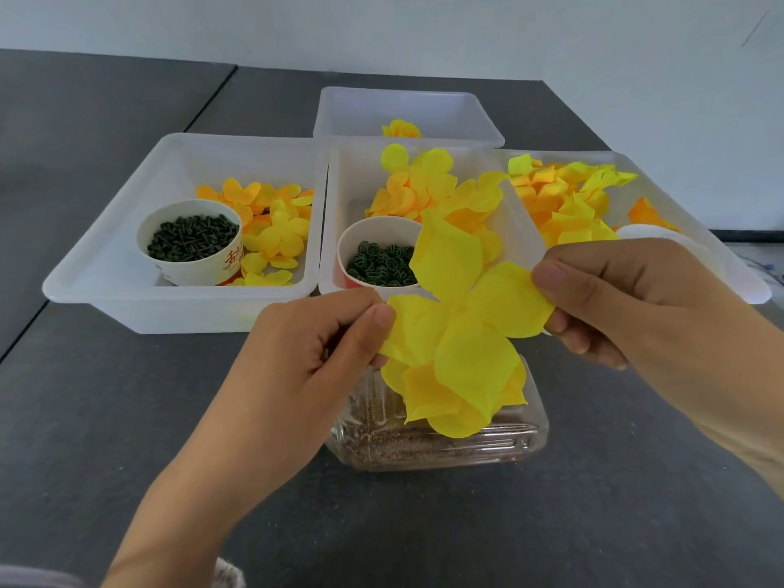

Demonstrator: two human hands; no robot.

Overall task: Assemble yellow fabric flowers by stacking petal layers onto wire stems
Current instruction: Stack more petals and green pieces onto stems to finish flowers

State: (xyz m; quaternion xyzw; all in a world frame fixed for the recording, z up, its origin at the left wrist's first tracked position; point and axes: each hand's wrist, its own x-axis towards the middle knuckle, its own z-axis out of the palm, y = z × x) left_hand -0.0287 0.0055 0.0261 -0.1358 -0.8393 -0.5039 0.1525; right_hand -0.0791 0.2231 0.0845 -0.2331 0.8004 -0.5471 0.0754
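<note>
Nearest me, my left hand (335,333) pinches the left petal of a large yellow petal layer (462,328) between thumb and forefinger; my right hand (615,303) pinches the opposite, right petal the same way. The layer is stretched flat between both grips, its centre midway between them and level with my fingertips. Directly below it sits a clear ribbed jar (437,435) holding brown granules, with earlier petals (441,401) already gathered over its mouth. I judge the wire stem stands in that jar under the layer's centre, but the petals hide it, so I cannot confirm its line. The coming move turns on that: the centre must drop straight down, both hands lowering evenly.

Beyond, the left tray (106,265) holds a cup of dark pegs (191,239); the middle tray (339,184) a cup of dark rings (377,265); right tray (679,193) and far tray (407,108) hold loose petals.
</note>
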